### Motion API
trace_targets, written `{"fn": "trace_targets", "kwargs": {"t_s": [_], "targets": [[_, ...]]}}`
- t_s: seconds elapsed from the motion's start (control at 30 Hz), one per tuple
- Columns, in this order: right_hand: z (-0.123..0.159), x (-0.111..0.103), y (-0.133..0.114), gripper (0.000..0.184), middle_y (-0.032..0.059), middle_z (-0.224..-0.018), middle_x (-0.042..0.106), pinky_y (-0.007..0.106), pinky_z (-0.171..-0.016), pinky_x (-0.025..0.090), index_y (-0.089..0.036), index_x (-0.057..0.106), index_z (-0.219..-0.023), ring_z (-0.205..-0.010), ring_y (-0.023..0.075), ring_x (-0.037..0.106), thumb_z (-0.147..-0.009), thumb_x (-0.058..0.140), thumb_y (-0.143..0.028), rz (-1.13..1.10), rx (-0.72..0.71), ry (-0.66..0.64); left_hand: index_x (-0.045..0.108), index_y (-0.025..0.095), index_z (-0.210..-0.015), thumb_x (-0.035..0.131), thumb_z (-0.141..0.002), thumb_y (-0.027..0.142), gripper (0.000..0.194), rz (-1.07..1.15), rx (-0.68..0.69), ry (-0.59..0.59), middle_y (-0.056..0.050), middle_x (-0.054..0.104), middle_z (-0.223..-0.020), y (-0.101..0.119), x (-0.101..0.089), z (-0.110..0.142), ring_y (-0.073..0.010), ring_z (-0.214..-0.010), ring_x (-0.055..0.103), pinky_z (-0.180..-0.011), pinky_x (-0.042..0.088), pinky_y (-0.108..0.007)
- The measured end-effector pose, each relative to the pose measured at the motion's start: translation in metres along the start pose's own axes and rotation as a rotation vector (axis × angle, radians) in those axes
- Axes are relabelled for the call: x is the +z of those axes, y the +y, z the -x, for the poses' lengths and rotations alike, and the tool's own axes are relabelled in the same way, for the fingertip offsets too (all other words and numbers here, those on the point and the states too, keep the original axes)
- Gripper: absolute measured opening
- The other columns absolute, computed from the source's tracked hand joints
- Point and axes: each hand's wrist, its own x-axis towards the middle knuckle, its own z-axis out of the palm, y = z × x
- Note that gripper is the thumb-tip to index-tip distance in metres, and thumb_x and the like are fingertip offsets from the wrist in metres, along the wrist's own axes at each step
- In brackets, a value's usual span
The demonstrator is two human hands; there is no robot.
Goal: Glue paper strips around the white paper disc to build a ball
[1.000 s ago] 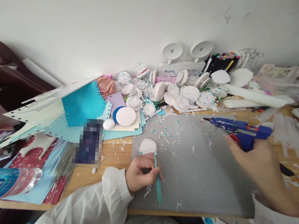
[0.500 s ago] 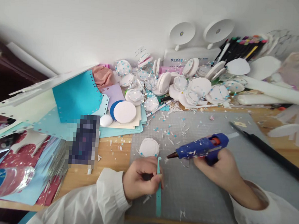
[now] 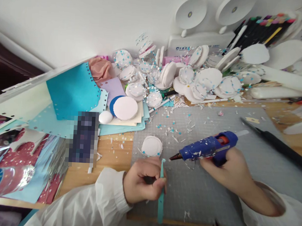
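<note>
Pinched in my left hand [image 3: 146, 180] is a pair of teal tweezers [image 3: 160, 204], its tip up with a tiny pale blue piece [image 3: 163, 160] at the end. My right hand [image 3: 230, 169] is wrapped around the handle of a blue hot glue gun [image 3: 205, 148] flecked with white bits. The gun's dark nozzle points left, a short gap from the tweezers' tip. Just beyond my left hand lies a round white disc [image 3: 152, 146] with small blue pieces along its wire-like rim. Fine strands hang below the nozzle.
A grey cutting mat [image 3: 199, 203] carries scattered paper scraps. A black pen-like tool [image 3: 278, 143] lies along its right side. Several decorated white discs [image 3: 185, 82] are heaped at the back, before a white two-headed lamp [image 3: 200, 44]. Coloured sheets [image 3: 73, 92] and a clear bottle [image 3: 10, 181] are at left.
The view has shifted and come slightly closer. Both hands keep their grips, and the glue gun and tweezers stay in nearly the same places relative to each other.
</note>
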Motion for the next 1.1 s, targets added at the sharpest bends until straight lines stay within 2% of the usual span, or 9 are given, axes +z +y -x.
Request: {"fn": "trace_targets", "kwargs": {"t_s": [0.13,0.27,0.87,1.1], "targets": [[0.0000,-0.0001,-0.0020,0.024,-0.0037,-0.036,0.047,0.025,-0.038,0.037,-0.025,0.042,-0.047,-0.036,0.0133,0.046,-0.065,0.058,-0.028,0.008,-0.014,-0.024,0.044,0.020,-0.048,0.045,-0.092,0.037,0.046,-0.001,0.030,0.026,-0.008,0.061,-0.048,-0.0029,0.0018,0.0007,-0.0144,-0.051,0.054,-0.058,0.043,-0.029],[-0.0007,0.0001,-0.0054,0.024,-0.0029,-0.036,0.048,0.024,-0.036,0.037,-0.024,0.041,-0.047,-0.034,0.0136,0.048,-0.065,0.056,-0.027,0.061,-0.002,-0.033,0.043,0.018,-0.048,0.046,-0.091,0.033,0.045,0.018,0.079,0.046,-0.008,0.061,-0.047,-0.0059,0.0031,0.0009,-0.0132,-0.050,0.053,-0.057,0.043,-0.027],[-0.0010,0.0004,-0.0042,0.023,-0.0007,-0.039,0.053,0.026,-0.036,0.038,-0.023,0.044,-0.048,-0.035,0.0153,0.052,-0.067,0.054,-0.026,0.107,-0.059,-0.025,0.044,0.018,-0.048,0.047,-0.090,0.033,0.044,0.020,0.068,0.038,-0.008,0.060,-0.048,-0.0061,0.0029,0.0007,-0.0127,-0.051,0.053,-0.057,0.043,-0.027],[-0.0011,-0.0002,-0.0044,0.024,-0.0013,-0.038,0.052,0.025,-0.034,0.037,-0.023,0.043,-0.047,-0.032,0.0141,0.049,-0.067,0.054,-0.027,0.131,-0.072,-0.020,0.045,0.018,-0.048,0.046,-0.091,0.034,0.046,0.015,0.065,0.031,-0.008,0.061,-0.048,-0.0059,0.0028,0.0011,-0.0128,-0.050,0.054,-0.056,0.043,-0.026]]}}
